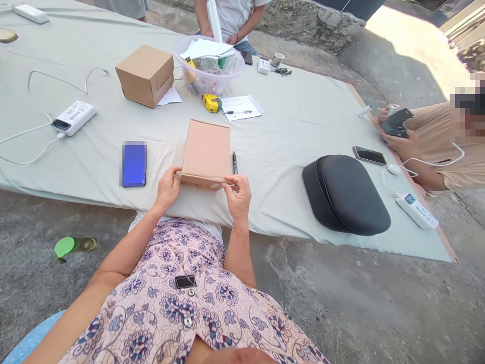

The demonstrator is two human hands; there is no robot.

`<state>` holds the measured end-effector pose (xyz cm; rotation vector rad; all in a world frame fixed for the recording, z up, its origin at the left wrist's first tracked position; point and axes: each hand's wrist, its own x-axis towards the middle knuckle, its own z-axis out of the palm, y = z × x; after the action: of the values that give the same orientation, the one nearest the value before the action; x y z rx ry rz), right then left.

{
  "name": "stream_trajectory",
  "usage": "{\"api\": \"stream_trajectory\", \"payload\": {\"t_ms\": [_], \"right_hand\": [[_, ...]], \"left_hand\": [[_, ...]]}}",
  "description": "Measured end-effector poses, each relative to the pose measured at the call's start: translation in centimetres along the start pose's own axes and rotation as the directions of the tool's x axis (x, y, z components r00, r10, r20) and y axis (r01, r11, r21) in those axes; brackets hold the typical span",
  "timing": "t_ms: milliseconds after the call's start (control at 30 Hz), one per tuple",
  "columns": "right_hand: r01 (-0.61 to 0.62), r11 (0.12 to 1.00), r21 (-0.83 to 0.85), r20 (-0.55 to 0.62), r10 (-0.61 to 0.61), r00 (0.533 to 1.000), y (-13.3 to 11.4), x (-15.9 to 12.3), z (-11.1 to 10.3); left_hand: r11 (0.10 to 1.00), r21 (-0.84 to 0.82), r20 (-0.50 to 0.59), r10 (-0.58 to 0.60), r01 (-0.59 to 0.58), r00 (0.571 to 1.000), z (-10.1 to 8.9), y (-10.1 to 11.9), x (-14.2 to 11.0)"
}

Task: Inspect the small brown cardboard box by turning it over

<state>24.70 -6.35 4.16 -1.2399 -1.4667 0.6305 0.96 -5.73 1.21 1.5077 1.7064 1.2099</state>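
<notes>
Left hand (168, 189) and right hand (239, 196) pinching the carton (207, 150) at its near corners | marker (235, 163) just right of carton | a rightward shove could send it rolling!

No wording, brand or number legible with certainty. Print noted, too small or blurred:

- Pinkish-tan rectangular cardboard box (207, 151): dark characters low on near side, small pale label to their right.
- White oblong plastic power bank with dark display (79, 116), left: grey-blue lines on top.
- White oblong plastic power bank with blue display (420, 213), far right: faint bluish print.
- White rectangular paper sheet (248, 104): rows of fine marks.
- Small white boxy plastic device (263, 66): greyish print.
</notes>
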Motion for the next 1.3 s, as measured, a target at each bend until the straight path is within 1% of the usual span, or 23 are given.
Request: {"api": "stream_trajectory", "payload": {"t_ms": [33, 100, 167, 233, 300, 400, 633, 833, 1067, 1200, 1300], "right_hand": [[0.002, 1.0, 0.0, -0.001, -0.002, 1.0, 0.0, 0.0, 0.0], [-0.004, 1.0, 0.002, 0.004, 0.004, 1.0, 0.1, 0.0, -0.1], [-0.011, 1.0, 0.007, 0.016, 0.011, 1.0, 0.1, 0.0, -0.2], [-0.005, 1.0, 0.015, 0.026, 0.004, 1.0, 0.2, 0.1, -0.2], [0.008, 1.0, 0.022, 0.032, -0.008, 0.999, 0.3, 0.1, -0.1], [-0.002, 0.999, 0.037, 0.042, 0.0, 0.999, 0.6, 0.1, 0.1], [-0.01, 0.992, 0.128, 0.014, 0.008, 1.0, 1.2, 0.2, 1.1], [0.006, 0.985, 0.172, 0.026, -0.01, 1.0, 2.1, 0.4, 1.4], [0.074, 0.98, 0.186, -0.103, -0.056, 0.993, 3.2, 0.6, 2.8], [0.109, 0.967, 0.23, -0.1, -0.088, 0.991, 3.2, 0.7, 3.0], [0.116, 0.967, 0.227, -0.11, -0.093, 0.99, 3.5, 0.7, 3.0]], "left_hand": [[0.999, -0.032, -0.021, 0.02, -0.021, 1.0, 0.0, 0.4, -0.1], [0.988, -0.115, -0.051, 0.097, -0.102, 0.994, 0.0, 1.1, -0.2], [0.966, -0.166, -0.038, 0.194, -0.198, 0.98, 0.1, 1.6, -0.3], [0.953, -0.135, 0.008, 0.277, -0.273, 0.961, 0.1, 2.1, -0.3], [0.949, -0.055, 0.046, 0.314, -0.311, 0.948, 0.2, 2.4, -0.3], [0.948, 0.018, 0.056, 0.316, -0.318, 0.947, 0.2, 2.5, -0.2], [0.936, 0.046, 0.041, 0.347, -0.349, 0.937, 0.5, 2.2, 0.1], [0.929, 0.103, 0.006, 0.355, -0.354, 0.935, 1.1, 1.8, 0.3], [0.924, 0.121, -0.019, 0.368, -0.363, 0.93, 1.7, 1.8, 0.3], [0.925, 0.132, -0.018, 0.362, -0.356, 0.932, 1.7, 1.6, 0.5], [0.921, 0.115, -0.011, 0.376, -0.372, 0.927, 1.6, 1.3, 0.7]]}}
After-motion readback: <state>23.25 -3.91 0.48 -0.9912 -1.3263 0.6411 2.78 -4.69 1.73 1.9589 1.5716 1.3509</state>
